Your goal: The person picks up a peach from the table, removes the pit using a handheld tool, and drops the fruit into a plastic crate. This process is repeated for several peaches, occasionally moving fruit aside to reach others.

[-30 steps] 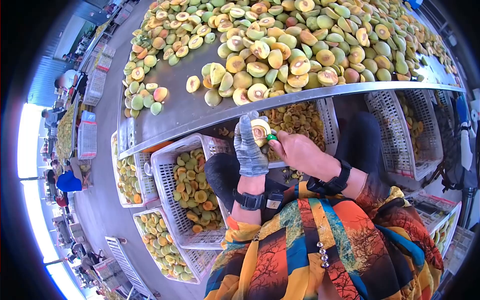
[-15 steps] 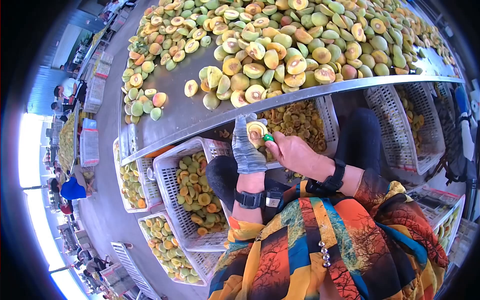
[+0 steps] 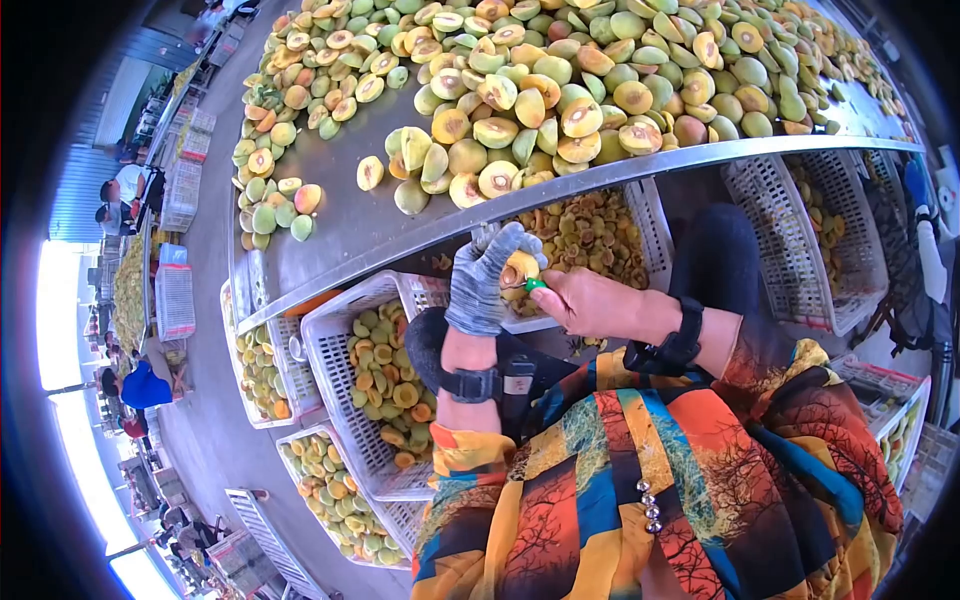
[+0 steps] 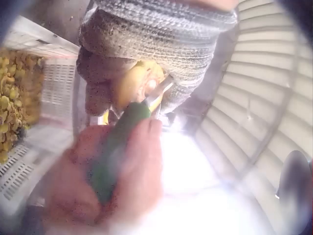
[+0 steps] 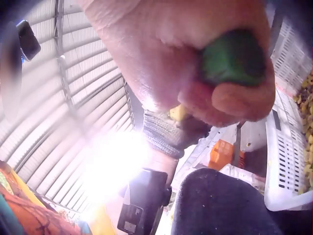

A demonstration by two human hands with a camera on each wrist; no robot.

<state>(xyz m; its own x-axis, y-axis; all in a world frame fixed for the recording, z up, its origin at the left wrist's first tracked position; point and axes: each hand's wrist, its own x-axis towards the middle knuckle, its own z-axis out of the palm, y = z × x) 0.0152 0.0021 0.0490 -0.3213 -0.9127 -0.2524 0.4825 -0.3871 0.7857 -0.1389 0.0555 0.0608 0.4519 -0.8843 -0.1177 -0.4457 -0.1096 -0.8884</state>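
In a grey knit glove, my left hand grips a yellow peach half just below the table's front edge. My bare right hand holds a knife by its green handle, fingers wrapped around it. In the left wrist view the short metal blade lies against the cut face, beside the stone area. The handle's butt end shows from my right fist in the right wrist view. Part of the peach half is hidden by the gloved fingers.
A metal table bears a large heap of halved peaches. Beneath its edge stands a white crate of cut pieces. More crates of fruit, including a white crate, stand at left; another crate is at right.
My left hand has turned, its gloved fingers now curling over the peach half, whose cut face shows less in the head view. The knife stays at the fruit in my right hand.
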